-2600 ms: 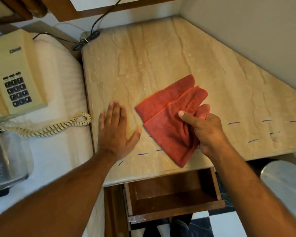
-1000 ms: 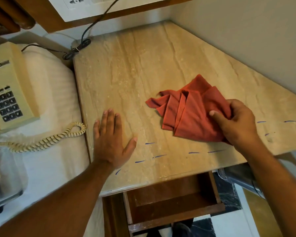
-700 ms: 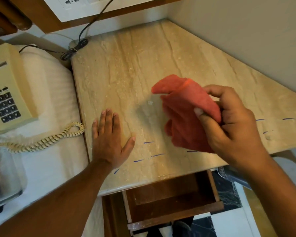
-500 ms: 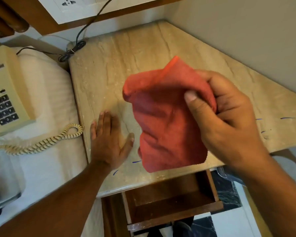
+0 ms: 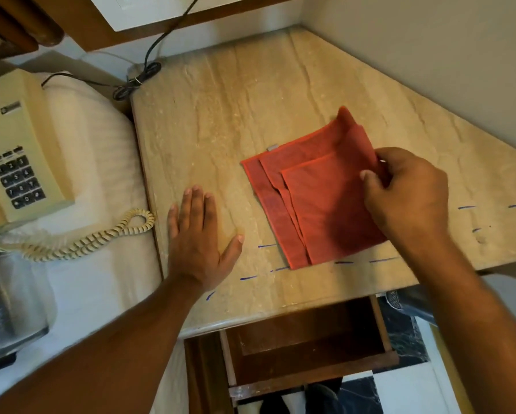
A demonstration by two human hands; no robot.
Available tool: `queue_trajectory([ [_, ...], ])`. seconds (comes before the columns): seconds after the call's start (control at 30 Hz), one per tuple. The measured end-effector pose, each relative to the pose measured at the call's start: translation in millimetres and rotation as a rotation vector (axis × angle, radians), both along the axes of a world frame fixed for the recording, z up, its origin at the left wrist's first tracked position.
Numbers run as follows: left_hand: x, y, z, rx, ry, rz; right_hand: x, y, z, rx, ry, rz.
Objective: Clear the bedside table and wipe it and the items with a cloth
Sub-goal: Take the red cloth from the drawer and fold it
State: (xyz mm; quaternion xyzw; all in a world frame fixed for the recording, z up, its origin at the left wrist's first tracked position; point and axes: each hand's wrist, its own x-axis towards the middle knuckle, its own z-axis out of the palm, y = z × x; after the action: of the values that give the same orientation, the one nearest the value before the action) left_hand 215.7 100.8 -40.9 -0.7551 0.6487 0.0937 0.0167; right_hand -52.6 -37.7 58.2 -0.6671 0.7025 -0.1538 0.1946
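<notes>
A red cloth, folded in layers, lies flat on the beige marble top of the bedside table. My right hand pinches the cloth's right edge between thumb and fingers. My left hand rests palm down, fingers spread, on the table near its left edge and holds nothing. A cream push-button telephone with a coiled cord sits on the white bed to the left, off the table.
A clear glass jar stands on the bed at the lower left. A wooden drawer hangs open below the table's front edge. A black cable coils at the table's back left corner. A wall borders the table's right side.
My right hand lifted the bunched cloth off the table, then laid it back down flat and folded. My left hand stayed pressed on the table.
</notes>
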Motion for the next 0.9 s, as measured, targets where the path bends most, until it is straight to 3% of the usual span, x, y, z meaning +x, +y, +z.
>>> queue_trajectory([
  [0.13,-1,0,1,-0.001,-0.009,0.001,69,42,32,-0.105,0.210,0.122],
  [0.23,-1,0,1,-0.008,-0.003,-0.002,109,73,26,0.060,0.311,0.314],
  [0.33,0,0,1,-0.002,-0.007,-0.008,111,88,-1,0.322,0.208,0.466],
  [0.47,0,0,2,0.004,-0.004,0.000,99,77,-25,-0.064,0.056,0.290],
  [0.53,0,0,3,0.008,0.003,0.001,97,65,-39,-0.041,0.079,0.281],
  [0.63,1,1,3,0.006,0.012,0.009,96,57,-65,0.081,0.246,0.462],
  [0.73,1,0,1,-0.012,0.023,0.003,89,51,-78,0.060,0.315,0.574],
  [0.8,0,-1,1,-0.014,0.032,0.006,81,58,-77,0.010,0.180,0.505],
  [0.9,0,-1,-1,-0.013,0.033,-0.001,69,114,-61,0.017,-0.130,0.075],
])
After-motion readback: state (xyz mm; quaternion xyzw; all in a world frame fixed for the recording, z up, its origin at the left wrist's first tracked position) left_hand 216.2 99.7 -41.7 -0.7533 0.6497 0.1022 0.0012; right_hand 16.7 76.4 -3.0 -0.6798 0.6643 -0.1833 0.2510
